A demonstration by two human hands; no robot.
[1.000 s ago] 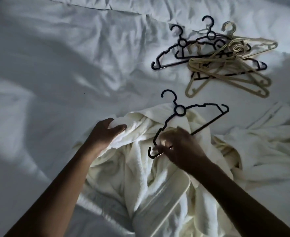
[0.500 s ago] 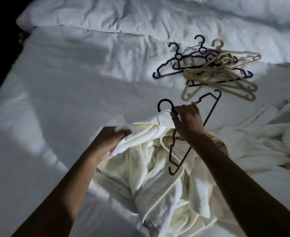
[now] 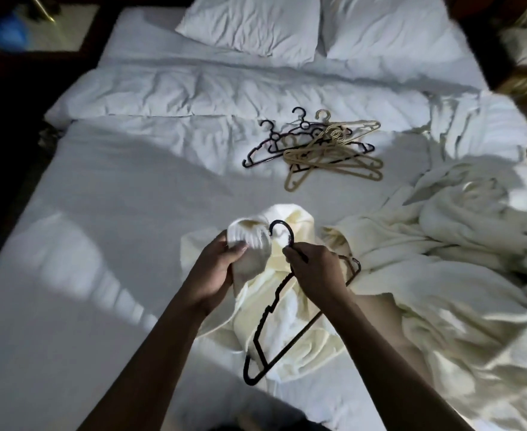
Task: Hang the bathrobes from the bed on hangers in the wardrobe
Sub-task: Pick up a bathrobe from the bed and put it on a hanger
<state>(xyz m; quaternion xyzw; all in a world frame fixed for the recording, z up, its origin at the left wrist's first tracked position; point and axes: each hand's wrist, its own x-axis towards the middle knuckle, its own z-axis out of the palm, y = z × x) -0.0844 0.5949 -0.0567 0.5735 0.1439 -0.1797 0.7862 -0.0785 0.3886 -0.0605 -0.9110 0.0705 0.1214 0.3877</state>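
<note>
The left hand [image 3: 217, 270] grips a bunched fold of a cream bathrobe [image 3: 298, 220], thumb on top and fingers curled under the cloth, lifting that part slightly off the bed [image 3: 116, 213]. The right hand [image 3: 318, 270] is closed around the neck of a black hanger [image 3: 266, 314], just below its hook. The hook points up and away from the person, close to the fold in the left hand. The hanger's body slants down and to the left across the robe, and its lower end reaches the sheet near the bed's near edge. The far shoulder of the hanger shows just past the right hand; it may be tucked under cloth, but blur makes that unclear. The rest of the robe lies crumpled on the bed beneath both hands. More cream robes [image 3: 442, 244] lie in a heap to the right, touching it. A loose pile of black and beige hangers [image 3: 318, 150] lies farther up the bed, apart from the robes. Beyond it are a folded duvet [image 3: 193, 91] and two pillows [image 3: 249, 26].
</note>
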